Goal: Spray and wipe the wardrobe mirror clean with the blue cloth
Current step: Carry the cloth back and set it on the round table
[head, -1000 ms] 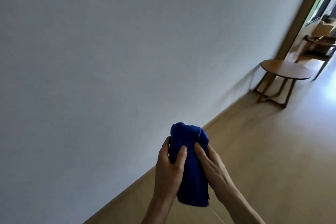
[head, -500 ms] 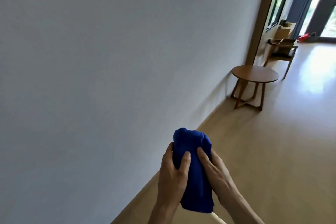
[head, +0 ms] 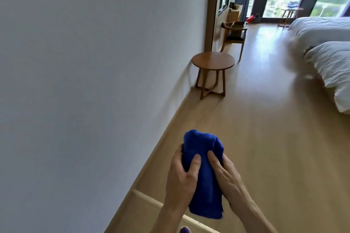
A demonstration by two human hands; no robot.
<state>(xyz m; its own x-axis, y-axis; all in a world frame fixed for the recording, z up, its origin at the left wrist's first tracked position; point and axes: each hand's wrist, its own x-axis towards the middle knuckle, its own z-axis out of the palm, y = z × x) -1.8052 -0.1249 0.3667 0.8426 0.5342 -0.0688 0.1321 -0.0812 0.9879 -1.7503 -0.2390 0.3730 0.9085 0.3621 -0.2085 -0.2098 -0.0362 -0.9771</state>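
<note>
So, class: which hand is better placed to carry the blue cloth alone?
Left, marginally. Both hands grip the blue cloth, but the left hand has thumb and fingers round its upper part; the right hand holds its right side.

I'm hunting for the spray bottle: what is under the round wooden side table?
Under the round side table only its crossed wooden legs and wood floor show, no bottle. The legs cover strips of floor by the wall.
</note>
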